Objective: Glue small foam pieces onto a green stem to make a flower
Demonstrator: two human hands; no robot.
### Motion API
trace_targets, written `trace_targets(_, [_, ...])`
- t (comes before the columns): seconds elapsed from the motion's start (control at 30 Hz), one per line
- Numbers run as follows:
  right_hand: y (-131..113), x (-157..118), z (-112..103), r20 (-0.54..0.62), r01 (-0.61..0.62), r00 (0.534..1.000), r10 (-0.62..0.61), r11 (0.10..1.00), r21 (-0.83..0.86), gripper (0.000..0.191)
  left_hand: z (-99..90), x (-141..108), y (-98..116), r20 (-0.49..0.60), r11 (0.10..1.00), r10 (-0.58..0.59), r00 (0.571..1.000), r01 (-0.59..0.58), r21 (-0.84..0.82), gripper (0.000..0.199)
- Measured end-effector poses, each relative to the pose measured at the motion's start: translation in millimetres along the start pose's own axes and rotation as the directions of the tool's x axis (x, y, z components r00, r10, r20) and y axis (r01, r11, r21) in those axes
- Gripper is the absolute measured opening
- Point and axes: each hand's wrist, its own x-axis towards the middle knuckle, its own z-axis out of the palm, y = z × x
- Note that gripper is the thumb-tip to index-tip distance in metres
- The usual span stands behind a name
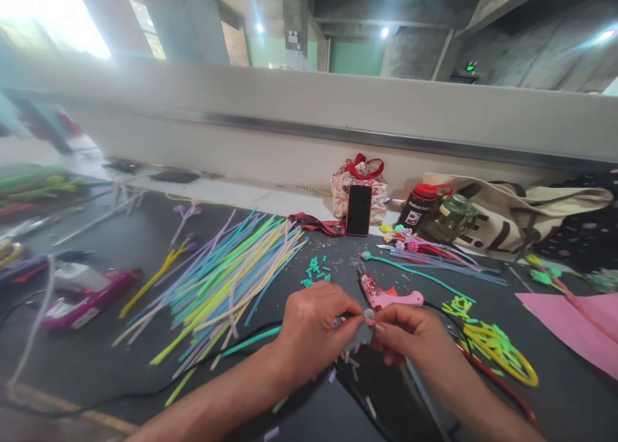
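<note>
My left hand [321,323] is closed in a pinch, its fingertips at the left side of a small pink-and-teal piece [369,314]. From the other side, the thumb and index finger of my right hand [410,332] grip the same piece. Just beyond the fingertips lies a pink hot glue gun [398,299]. Short teal cut bits [316,273] are scattered past my left hand. A teal stem with a small knob at its end [415,262] lies beyond the glue gun. Pale cut bits [352,365] lie below my hands.
Many pastel craft stems [226,281] spread left. A purple tool [89,297] lies farther left. A phone [358,210] leans on a patterned bag [338,188]; bottles [418,207] and a canvas tote [502,226] stand behind. Right are a yellow loop [528,372] and pink sheet [574,316].
</note>
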Motion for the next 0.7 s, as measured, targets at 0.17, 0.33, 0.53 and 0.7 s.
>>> trace_targets(0.17, [0,3,0,-0.037,0.011,0.999,-0.012,1.000,-0.008,0.020,2.3,-4,-4,-0.013,0.994,0.083,0.996,-0.082,0.073,0.011])
trace_targets(0.33, [-2,4,1,-0.134,0.051,0.988,-0.076,0.983,-0.178,0.017,7.0,-7,-9,-0.103,0.972,0.219,0.970,-0.208,0.108,0.009])
trace_targets(0.53, [5,5,0,-0.147,0.092,0.979,-0.141,0.950,-0.299,0.017,9.9,-7,-9,-0.128,0.961,0.263,0.956,-0.248,0.118,0.009])
trace_targets(0.7, [4,7,0,-0.125,0.079,0.985,-0.116,0.961,-0.267,0.017,10.7,-7,-9,-0.124,0.963,0.258,0.958,-0.245,0.115,0.008])
